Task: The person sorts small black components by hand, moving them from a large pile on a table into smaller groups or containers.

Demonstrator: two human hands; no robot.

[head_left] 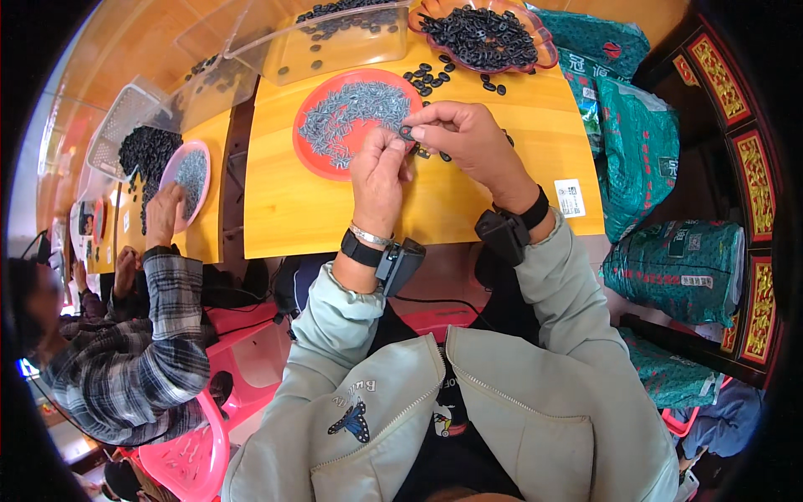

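Observation:
Between the fingertips of my right hand [473, 142] is a small black oval piece [406, 132], pinched by thumb and forefinger. My left hand [381, 171] is closed right beside it, thumb against forefinger; whatever those fingers hold is too small to make out. Both hands are over the near right rim of a round red plate [316, 159], which bears many small grey metal pieces [360, 105]. Loose black oval pieces [428, 79] lie on the yellow table [276, 213] just beyond my right hand, and a few more show under it.
A clear plastic bin [335, 42] with black pieces and an amber scalloped dish [548, 54] heaped with black pieces stand at the back. Green sacks [640, 159] line the right side. At left, a person in a plaid sleeve [176, 293] reaches toward a pink plate [201, 205].

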